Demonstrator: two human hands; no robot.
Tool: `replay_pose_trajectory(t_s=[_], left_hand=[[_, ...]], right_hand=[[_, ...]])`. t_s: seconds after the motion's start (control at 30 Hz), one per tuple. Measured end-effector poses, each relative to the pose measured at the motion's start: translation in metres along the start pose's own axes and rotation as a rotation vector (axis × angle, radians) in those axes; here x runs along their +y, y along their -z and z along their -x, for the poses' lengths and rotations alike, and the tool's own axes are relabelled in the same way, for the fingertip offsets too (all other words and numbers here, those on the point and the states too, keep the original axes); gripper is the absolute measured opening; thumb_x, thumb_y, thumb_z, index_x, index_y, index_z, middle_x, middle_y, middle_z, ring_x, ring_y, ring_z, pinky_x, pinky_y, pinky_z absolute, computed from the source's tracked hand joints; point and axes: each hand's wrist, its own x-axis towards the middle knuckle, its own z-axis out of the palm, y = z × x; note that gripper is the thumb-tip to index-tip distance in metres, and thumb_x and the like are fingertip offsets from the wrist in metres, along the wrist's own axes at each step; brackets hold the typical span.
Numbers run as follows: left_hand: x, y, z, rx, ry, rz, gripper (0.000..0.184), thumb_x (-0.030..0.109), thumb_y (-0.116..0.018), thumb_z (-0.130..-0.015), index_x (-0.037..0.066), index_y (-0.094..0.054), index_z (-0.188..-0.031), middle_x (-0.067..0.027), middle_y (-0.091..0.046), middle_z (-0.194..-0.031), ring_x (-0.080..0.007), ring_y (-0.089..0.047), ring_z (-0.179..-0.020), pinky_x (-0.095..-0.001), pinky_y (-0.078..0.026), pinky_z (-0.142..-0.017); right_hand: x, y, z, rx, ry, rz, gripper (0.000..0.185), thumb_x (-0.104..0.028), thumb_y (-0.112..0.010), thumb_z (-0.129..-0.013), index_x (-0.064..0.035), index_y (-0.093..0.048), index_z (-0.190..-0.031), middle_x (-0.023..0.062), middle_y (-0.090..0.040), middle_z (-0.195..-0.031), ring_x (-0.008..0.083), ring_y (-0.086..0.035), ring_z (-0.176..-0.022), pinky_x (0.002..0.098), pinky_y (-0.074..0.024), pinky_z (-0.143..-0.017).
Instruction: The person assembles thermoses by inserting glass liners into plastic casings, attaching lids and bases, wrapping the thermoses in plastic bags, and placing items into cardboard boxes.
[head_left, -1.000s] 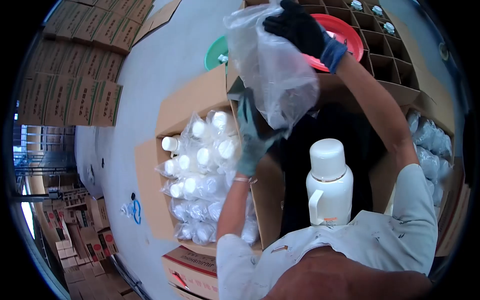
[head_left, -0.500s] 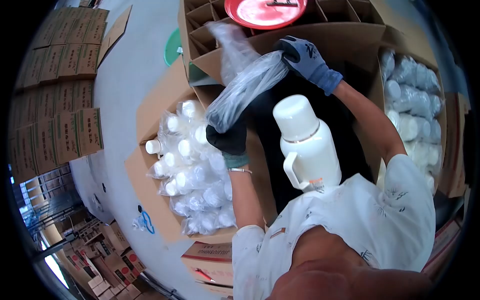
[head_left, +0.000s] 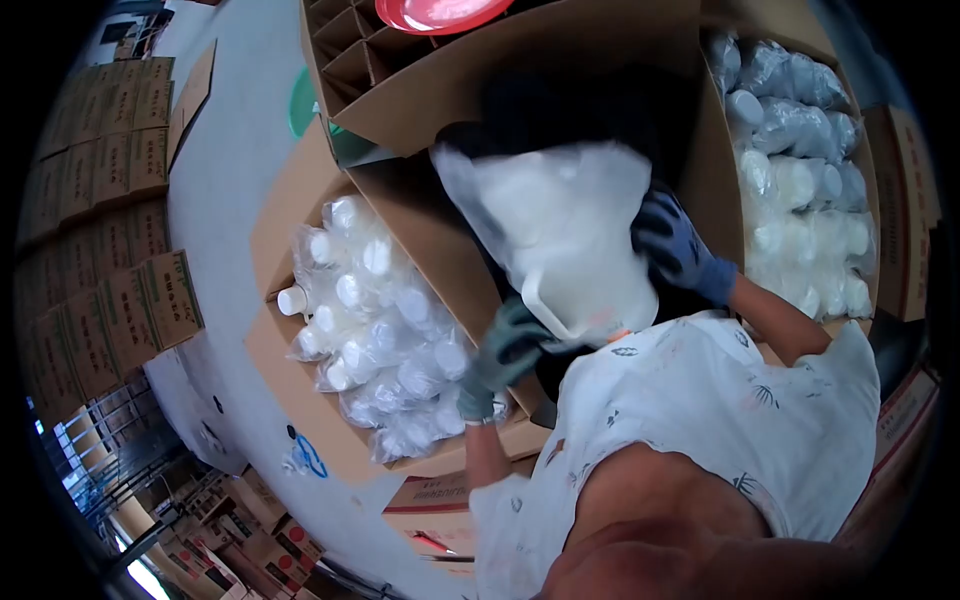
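A white thermos jug [head_left: 600,290] with a side handle stands in front of my body, its top and upper body inside a clear plastic bag [head_left: 550,190]. The bag is blurred by motion. My left hand [head_left: 505,350], in a grey-green glove, is closed at the bag's lower edge beside the jug handle. On the other side, my right hand [head_left: 680,245], in a blue-grey glove with dark fingers, grips the bag's edge against the jug; some of its fingertips are hidden.
An open carton [head_left: 270,375] of bagged white-capped jugs stands at the left, and another carton [head_left: 860,200] of bagged jugs at the right. Ahead is a divided carton [head_left: 540,65] with a red basin [head_left: 440,12] on it. Stacked cartons [head_left: 105,180] line the far left.
The bag, bunched between my hands up and left of the jug before, is now spread down over it. Both hands have come down to the jug's sides. The view has shifted slightly.
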Motion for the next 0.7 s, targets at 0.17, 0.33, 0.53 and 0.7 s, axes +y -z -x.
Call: replay_pose_trajectory(t_s=[0.17,0.33,0.53,0.7], left_hand=[[0.043,0.024,0.016,0.046,0.333,0.403,0.041,0.020,-0.061,-0.088,-0.002,-0.055,-0.122,-0.0141,-0.059,-0.122,-0.0257,-0.058,-0.109,-0.0361,-0.045,-0.096],[0.085,0.015,-0.064,0.395,0.230,-0.818,0.038,0.014,-0.056,-0.093,-0.001,-0.052,-0.127,-0.0149,-0.065,-0.108,-0.0252,-0.066,-0.092,-0.0370,-0.054,-0.081],[-0.014,0.029,0.073,0.503,0.438,0.778,0.033,0.019,-0.060,-0.091,-0.003,-0.054,-0.115,-0.0134,-0.065,-0.101,-0.0238,-0.066,-0.083,-0.0339,-0.054,-0.077],[0.019,0.028,0.081,0.426,0.511,0.857,0.042,0.011,-0.063,-0.089,-0.003,-0.052,-0.126,-0.0143,-0.060,-0.117,-0.0221,-0.058,-0.106,-0.0350,-0.048,-0.094]], right_hand=[[-0.023,0.033,0.028,-0.302,0.176,0.021,0.027,-0.019,-0.065,-0.068,-0.0067,-0.057,-0.091,0.0176,-0.050,-0.124,0.0380,-0.045,-0.120,0.0597,-0.0283,-0.107],[-0.014,0.033,0.022,-0.452,0.221,-0.015,0.040,-0.026,-0.063,-0.075,-0.0065,-0.057,-0.110,0.0189,-0.047,-0.128,0.0388,-0.043,-0.120,0.0600,-0.0277,-0.106],[-0.038,0.013,-0.043,-0.146,0.179,-0.332,0.043,-0.023,-0.062,-0.080,-0.0065,-0.057,-0.119,0.0213,-0.052,-0.123,0.0409,-0.050,-0.112,0.0529,-0.0390,-0.095],[-0.072,-0.024,-0.152,-0.300,0.236,-0.620,0.044,-0.027,-0.059,-0.084,-0.0044,-0.055,-0.121,0.0216,-0.047,-0.129,0.0409,-0.046,-0.118,0.0493,-0.0361,-0.100]])
